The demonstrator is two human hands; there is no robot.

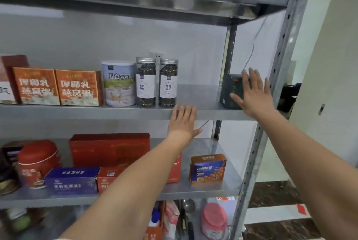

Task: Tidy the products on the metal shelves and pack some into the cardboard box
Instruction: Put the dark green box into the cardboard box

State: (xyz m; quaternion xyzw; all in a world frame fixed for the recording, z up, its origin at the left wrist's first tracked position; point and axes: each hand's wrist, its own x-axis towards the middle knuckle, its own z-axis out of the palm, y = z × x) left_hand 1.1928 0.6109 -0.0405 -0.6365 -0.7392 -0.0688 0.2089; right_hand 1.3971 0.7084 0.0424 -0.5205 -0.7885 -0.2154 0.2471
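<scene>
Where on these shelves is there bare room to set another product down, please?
The middle shelf is bare between the right-hand jar and the dark box. The lower shelf is bare behind the orange box. Both shelves' left halves are crowded.

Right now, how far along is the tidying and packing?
Looks done: orange boxes, white tin and two jars stand lined up. In hand: the right hand touches the dark box; the left hand rests on the shelf edge. Left: packing, none visible.
</scene>
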